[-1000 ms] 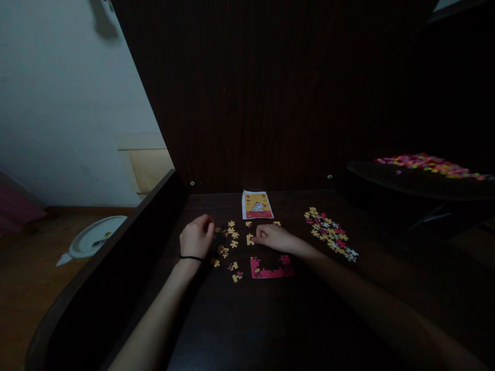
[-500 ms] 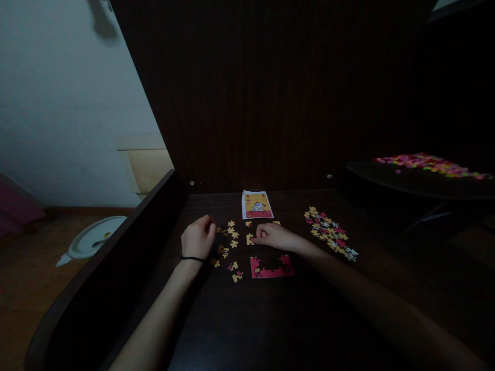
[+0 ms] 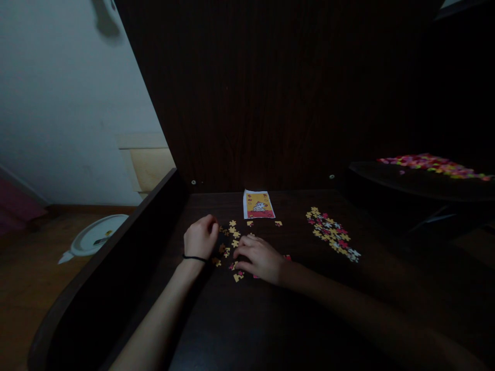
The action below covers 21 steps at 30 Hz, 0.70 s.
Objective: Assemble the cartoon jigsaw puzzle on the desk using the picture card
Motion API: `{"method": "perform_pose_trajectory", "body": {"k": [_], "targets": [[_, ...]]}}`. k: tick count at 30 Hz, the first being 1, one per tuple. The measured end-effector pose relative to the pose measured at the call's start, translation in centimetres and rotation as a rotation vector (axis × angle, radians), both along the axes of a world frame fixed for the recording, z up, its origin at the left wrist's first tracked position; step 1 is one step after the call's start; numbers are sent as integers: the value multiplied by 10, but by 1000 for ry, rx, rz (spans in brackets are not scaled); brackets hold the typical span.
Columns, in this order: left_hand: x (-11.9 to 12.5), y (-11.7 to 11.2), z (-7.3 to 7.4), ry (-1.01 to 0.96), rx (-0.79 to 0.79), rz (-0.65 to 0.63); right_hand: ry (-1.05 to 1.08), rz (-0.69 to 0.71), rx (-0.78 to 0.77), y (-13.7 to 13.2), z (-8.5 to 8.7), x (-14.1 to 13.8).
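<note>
— Left hand (image 3: 200,237) curled shut, just left of loose puzzle pieces (image 3: 234,234), mid-table. Right hand (image 3: 258,256)?
— Spread flat over the near pieces, gripping nothing. Could scatter them if dragged sideways in such dim light.

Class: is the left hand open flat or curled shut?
Curled shut: the left hand rests on the desk as a loose fist, nothing visible inside it.

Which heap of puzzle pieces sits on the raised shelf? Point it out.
The bright heap at far right, on the dark raised shelf. The other heap and the scattered yellow pieces lie lower, on the desk.
</note>
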<state>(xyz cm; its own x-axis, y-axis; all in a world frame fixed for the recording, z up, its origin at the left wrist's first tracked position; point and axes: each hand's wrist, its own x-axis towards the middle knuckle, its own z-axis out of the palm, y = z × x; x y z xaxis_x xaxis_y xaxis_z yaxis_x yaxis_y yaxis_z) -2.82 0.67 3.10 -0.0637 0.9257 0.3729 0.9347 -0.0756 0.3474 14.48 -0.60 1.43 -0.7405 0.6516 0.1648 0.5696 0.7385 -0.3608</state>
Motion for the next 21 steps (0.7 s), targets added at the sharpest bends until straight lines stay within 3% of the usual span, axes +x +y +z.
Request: {"method": "perform_pose_trajectory", "body": {"k": [9, 15, 21], "targets": [[1, 0, 1, -4, 9, 5, -38, 18, 18, -1, -1, -1], [1, -1, 3, -16, 5, 1, -53, 101, -119, 0, 2, 3], [0, -1, 2, -6, -3, -8, -61, 119, -162, 1, 1, 4]]}}
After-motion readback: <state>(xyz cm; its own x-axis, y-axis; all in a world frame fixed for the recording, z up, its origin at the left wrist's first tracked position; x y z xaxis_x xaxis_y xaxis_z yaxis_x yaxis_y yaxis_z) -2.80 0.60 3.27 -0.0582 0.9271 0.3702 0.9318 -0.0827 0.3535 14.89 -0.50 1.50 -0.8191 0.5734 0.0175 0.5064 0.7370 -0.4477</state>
